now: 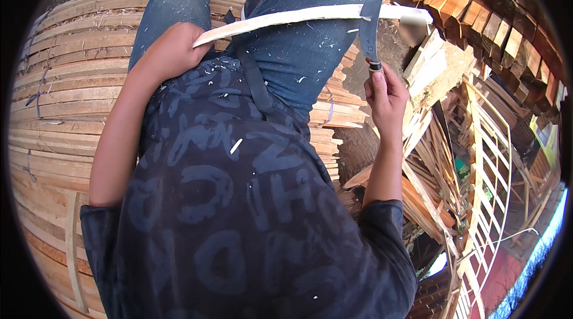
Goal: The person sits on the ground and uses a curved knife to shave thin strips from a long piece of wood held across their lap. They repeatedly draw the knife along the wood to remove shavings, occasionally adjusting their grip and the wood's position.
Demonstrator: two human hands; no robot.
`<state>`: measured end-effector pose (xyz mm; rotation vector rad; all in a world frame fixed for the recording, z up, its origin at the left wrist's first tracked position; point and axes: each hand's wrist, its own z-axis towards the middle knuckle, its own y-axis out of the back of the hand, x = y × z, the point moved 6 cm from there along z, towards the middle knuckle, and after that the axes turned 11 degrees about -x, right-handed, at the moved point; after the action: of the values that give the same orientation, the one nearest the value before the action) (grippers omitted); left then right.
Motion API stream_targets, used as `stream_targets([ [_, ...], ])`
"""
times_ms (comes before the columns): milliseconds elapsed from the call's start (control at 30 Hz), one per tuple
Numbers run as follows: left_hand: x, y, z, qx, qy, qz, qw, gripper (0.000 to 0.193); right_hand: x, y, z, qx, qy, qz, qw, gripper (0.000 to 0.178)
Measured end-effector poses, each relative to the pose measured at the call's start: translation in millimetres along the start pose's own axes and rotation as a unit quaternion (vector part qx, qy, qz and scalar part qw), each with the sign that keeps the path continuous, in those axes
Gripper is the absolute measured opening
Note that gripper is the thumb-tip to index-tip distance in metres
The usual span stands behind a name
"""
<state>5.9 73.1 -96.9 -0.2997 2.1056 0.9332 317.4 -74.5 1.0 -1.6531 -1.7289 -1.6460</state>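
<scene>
One wooden slat (286, 17) spanning the upper centre now, left hand (179, 50) closed round its end, apparently to steady it, right hand (389, 93) wrapped firmly round a knife (369, 35), blade crossing the slat!

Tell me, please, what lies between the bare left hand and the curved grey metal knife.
In the head view, a long pale wooden strip runs from the left hand past the knife, crossing over blue denim trousers.
</scene>
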Motion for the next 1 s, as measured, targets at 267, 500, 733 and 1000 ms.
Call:
stream_targets([
  [267,5.2,-3.7,-1.0,-0.006,-0.015,-0.001,1.0,0.03,-6.4,-34.3,-10.8,0.112,0.154,-0.086,0.978,0.029],
  [500,2.5,-1.7,1.5,0.009,0.011,0.009,1.0,0.022,-8.4,-12.0,-9.2,-0.021,-0.051,0.105,0.993,0.031],
  [733,9.5,-6.2,1.0,0.011,0.005,0.01,1.0,0.027,-7.1,1.4,-0.4,-0.075,-0.049,0.15,0.985,0.029],
  [1000,6.4,-4.7,3.6,0.008,-0.008,0.01,1.0,0.029,-0.9,-2.8,4.4,-0.074,-0.04,0.156,0.984,0.027],
])
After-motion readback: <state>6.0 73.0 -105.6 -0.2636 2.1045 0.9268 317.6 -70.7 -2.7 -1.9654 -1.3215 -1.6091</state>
